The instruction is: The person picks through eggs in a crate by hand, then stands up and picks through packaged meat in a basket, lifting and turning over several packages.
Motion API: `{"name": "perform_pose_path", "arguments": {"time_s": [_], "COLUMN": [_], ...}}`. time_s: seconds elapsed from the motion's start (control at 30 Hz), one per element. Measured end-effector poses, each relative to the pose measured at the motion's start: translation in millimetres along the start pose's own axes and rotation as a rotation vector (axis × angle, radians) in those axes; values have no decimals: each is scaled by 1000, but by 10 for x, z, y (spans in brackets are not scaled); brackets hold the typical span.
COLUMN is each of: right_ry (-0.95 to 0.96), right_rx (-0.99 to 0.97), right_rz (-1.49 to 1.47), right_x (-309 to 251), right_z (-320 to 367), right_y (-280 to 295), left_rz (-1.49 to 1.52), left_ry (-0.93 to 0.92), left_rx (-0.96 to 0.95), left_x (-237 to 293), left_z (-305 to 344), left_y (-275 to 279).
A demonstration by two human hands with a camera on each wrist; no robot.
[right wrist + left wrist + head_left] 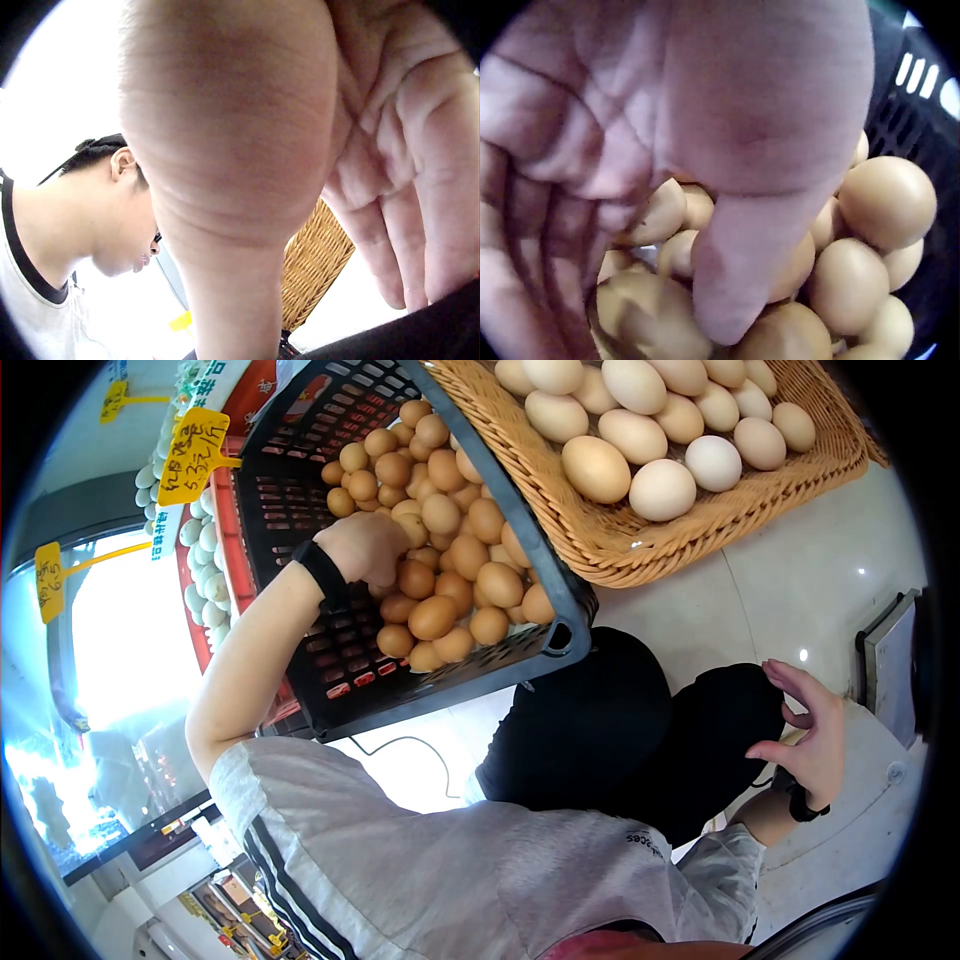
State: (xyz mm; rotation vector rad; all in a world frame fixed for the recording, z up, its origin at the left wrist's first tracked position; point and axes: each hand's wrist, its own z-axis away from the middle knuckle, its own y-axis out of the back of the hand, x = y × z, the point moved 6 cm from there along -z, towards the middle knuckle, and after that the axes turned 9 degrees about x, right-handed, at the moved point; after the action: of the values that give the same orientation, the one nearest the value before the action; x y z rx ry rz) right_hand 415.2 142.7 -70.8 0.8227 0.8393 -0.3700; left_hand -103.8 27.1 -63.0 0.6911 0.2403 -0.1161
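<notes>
The left hand (365, 548) is down inside a black plastic crate (345, 715), over a heap of brown eggs (433, 617). In the left wrist view the thumb of this hand (742, 150) points down across the eggs, with its fingers loosely bent at the left. A large egg (652, 319) lies between thumb and fingers; no grip on it shows, and the fingertips are out of view. On the dark-trousered knee rests the right hand (815, 740), thumb apart from the extended fingers, holding nothing. Its fingers also lie against dark cloth in the right wrist view (405, 180).
A wicker basket (640, 560) of paler eggs stands beside the crate at the upper right. Beyond the crate's left side, a red crate (232, 550) holds pale eggs, with yellow price signs (195, 457) nearby. A flat metal-topped device (888, 670) is at far right.
</notes>
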Motion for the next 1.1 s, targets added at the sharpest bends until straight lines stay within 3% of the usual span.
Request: {"name": "perform_pose_path", "arguments": {"time_s": [0.23,0.53,0.93,1.1], "right_ry": [-1,1,25,15], "right_rx": [-4,-1,8,0], "right_rz": [16,5,5,6], "right_x": [11,21,52,28], "right_z": [7,17,29,26], "right_y": [5,14,9,13], "left_rz": [52,49,-162,-148], "left_ry": [123,245,226,256], "left_rx": [-145,-111,-196,-51], "left_x": [-65,-209,-346,-294], "left_z": [5,51,-101,-40], "left_y": [35,70,-169,-73]}}
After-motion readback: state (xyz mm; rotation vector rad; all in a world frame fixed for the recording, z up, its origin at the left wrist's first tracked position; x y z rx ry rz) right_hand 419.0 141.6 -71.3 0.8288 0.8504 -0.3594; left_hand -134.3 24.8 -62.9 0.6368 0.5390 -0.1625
